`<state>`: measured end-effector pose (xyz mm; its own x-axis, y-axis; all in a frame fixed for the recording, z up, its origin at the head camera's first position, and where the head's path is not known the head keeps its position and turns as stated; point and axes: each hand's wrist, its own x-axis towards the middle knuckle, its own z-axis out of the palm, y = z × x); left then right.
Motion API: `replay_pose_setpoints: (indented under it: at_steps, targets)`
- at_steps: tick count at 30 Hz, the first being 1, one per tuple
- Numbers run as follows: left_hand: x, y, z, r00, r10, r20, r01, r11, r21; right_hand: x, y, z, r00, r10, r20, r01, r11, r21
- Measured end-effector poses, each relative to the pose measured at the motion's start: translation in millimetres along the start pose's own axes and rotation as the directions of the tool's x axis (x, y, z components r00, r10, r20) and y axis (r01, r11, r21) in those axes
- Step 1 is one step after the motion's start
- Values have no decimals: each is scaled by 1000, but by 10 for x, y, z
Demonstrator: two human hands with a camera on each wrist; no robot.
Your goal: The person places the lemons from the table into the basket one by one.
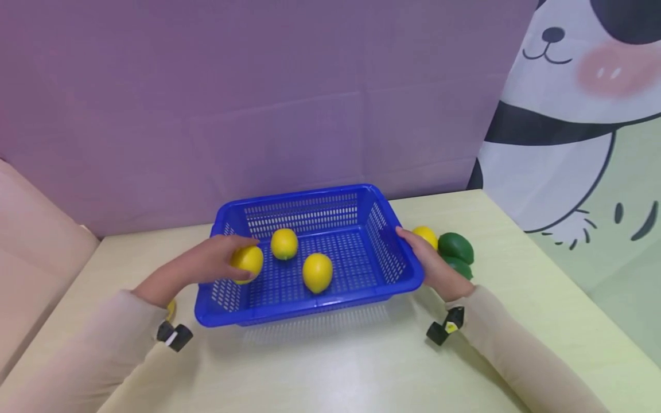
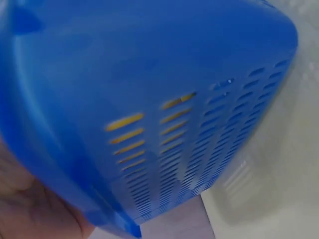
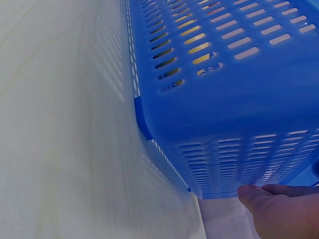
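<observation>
A blue plastic basket (image 1: 341,299) with slotted walls is at the middle of the table in the head view. My left hand (image 1: 219,258) reaches over its left rim, with thumb and fingers around a lemon (image 1: 249,263) inside. Two more lemons lie on the basket floor, one lemon (image 1: 284,244) toward the back and another lemon (image 1: 317,273) nearer the front. My right hand (image 1: 431,258) holds the basket's right side, thumb at the rim. In the right wrist view that hand (image 3: 286,211) is against the outer wall; its other fingers are mostly hidden.
Right of the basket, a yellow fruit (image 1: 426,236) and two dark green fruits (image 1: 456,247) lie on the pale table (image 1: 330,367). Part of a yellow thing (image 1: 171,310) shows behind my left wrist. A purple cloth (image 1: 289,115) hangs behind the table.
</observation>
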<state>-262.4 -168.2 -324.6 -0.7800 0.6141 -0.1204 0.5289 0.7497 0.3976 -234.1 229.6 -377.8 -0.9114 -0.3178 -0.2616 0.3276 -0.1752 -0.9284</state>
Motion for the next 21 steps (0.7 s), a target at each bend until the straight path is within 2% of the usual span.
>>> replay_pose_setpoints:
  at_steps: [4, 9, 14, 21]
  targets:
    - [16, 5, 41, 999, 35, 6, -35, 999, -34, -2, 4, -4, 1000, 3, 7, -3, 1000, 3]
    - [32, 43, 62, 999, 35, 35, -33, 997, -75, 0, 4, -4, 1000, 3, 17, -3, 1000, 8]
    - [64, 50, 100, 998, 40, 42, -36, 996, -79, -4, -1, -1, 1000, 0, 10, 0, 1000, -2]
    - [117, 51, 162, 994, 76, 78, -70, 995, -76, -6, -5, 7, 1000, 7, -1, -7, 1000, -1]
